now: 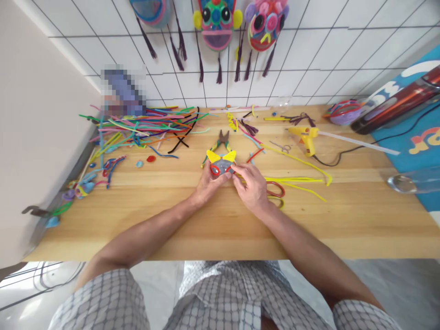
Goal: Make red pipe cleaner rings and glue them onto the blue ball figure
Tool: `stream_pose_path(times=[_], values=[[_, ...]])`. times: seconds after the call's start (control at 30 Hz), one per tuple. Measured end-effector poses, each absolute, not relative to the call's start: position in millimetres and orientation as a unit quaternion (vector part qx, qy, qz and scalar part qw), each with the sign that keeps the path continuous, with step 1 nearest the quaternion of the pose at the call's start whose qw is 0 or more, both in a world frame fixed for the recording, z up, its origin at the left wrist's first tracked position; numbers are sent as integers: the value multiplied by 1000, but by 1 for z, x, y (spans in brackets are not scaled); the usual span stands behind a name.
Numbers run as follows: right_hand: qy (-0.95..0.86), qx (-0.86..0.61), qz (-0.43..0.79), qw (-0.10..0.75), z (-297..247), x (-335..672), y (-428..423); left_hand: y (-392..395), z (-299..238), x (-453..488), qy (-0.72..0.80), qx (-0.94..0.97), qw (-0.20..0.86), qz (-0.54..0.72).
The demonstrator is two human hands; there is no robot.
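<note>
A small clear plastic mask [223, 166] with yellow ear-like pieces on top and red rings for eyes is between my hands over the middle of the table. My left hand [206, 183] grips its left and lower edge, thumb along the bottom. At the mask's right side, my right hand [251, 185] has its thumb and index finger pinched by the red eye ring. Pliers [224, 137] with green handles lie just behind the mask. Beside my right hand rest scissors with a red-brown handle [277, 189] and yellow pipe cleaners [295, 179].
Many coloured pipe cleaners [147, 128] are heaped at the back left. A yellow glue gun [306, 139] with its cord lies to the right, near a dark red flask [395, 101]. Decorated masks [217, 27] hang on the tiled wall. A clear bottle [412, 181] lies at the far right.
</note>
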State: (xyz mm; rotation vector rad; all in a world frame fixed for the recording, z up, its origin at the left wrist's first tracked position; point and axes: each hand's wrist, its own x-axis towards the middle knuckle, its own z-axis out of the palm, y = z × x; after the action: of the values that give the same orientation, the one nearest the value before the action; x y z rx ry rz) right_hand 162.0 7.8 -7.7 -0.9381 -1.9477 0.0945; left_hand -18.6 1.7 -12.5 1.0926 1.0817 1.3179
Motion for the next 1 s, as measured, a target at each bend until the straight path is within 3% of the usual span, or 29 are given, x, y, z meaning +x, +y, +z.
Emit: stream_pose_path(times=[1.0], values=[[-782,-395,47,479,-13,162,13,7,-12,-15,464,468,511,552]])
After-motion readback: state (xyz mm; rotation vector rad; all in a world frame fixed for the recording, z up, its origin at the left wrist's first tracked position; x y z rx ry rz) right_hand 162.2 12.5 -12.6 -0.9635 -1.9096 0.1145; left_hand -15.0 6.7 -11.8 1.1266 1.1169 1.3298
